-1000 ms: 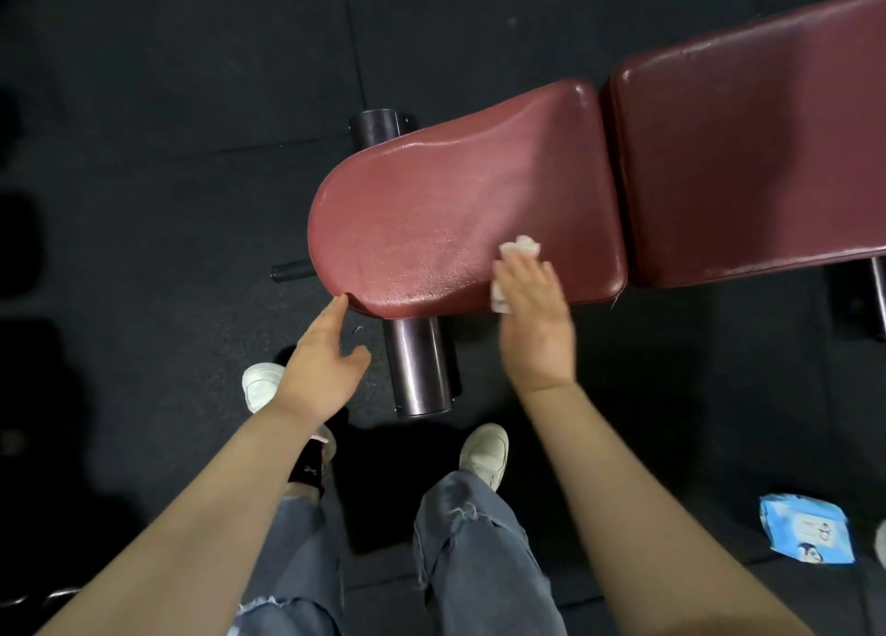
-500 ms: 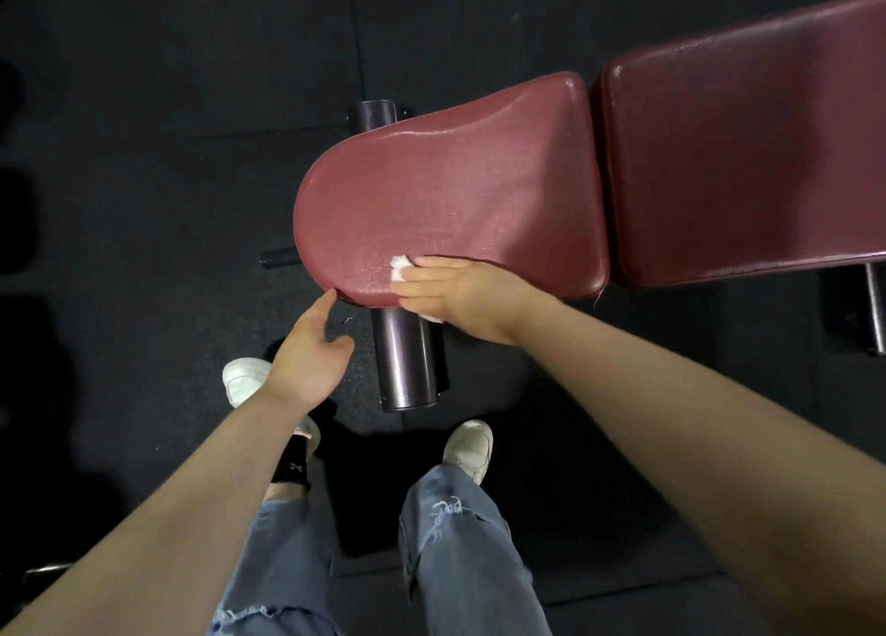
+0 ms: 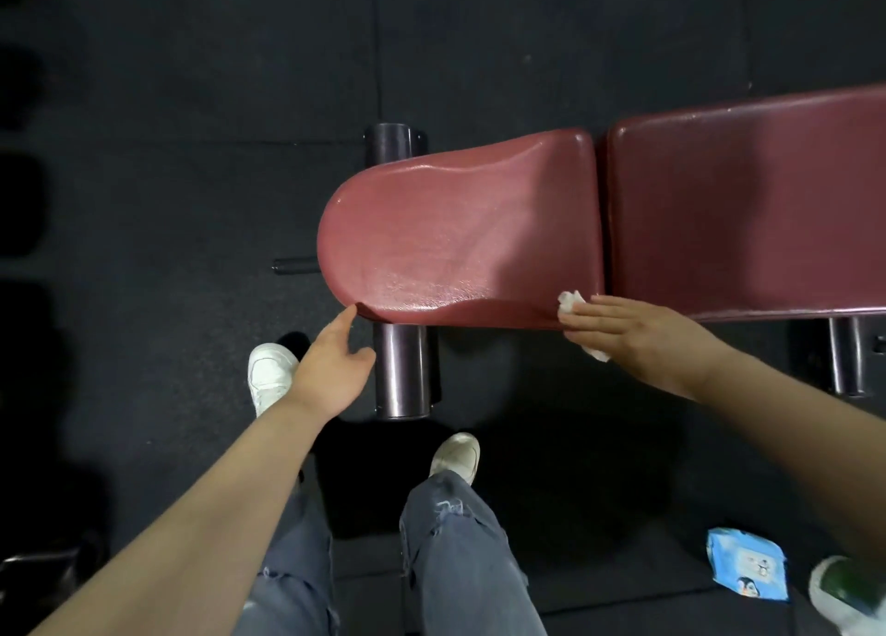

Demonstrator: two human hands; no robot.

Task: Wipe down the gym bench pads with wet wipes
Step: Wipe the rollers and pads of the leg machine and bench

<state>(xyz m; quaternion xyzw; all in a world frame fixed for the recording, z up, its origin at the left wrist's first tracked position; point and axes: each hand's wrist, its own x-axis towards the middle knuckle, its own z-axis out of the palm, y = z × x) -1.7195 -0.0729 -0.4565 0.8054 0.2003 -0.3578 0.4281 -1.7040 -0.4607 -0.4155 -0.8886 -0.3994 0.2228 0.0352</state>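
- Wiping the near side edge of the seat pad (image 3: 460, 242): your right hand (image 3: 637, 333), fingers straight and together, presses a white wet wipe (image 3: 570, 301) flat against the pad's front rim, centre-right of the frame, just left of the gap to the back pad (image 3: 748, 213).
- Wipe position: bunched under your fingers; one bit shows above the fingertips (image 3: 573, 320), another below the palm.
- Your left hand (image 3: 331, 371), lower centre-left: fingers relaxed and loosely spread, holding nothing; index tip at the rounded corner of the seat pad. Touching or just short of it, cannot tell.
- Seat pad top, lower middle: glossy, speckled sheen. Judged damp, so the top is probably largely covered.
- Back pad, right of frame: duller, no comparable sheen visible. Judged not yet done; its far end runs out of frame.
- Remaining, by estimate: rest of the seat rim, then the whole back pad.
- Supply: blue wet-wipe pack (image 3: 747, 568) on the black floor (image 3: 168, 180), lower right, well apart from the bench.
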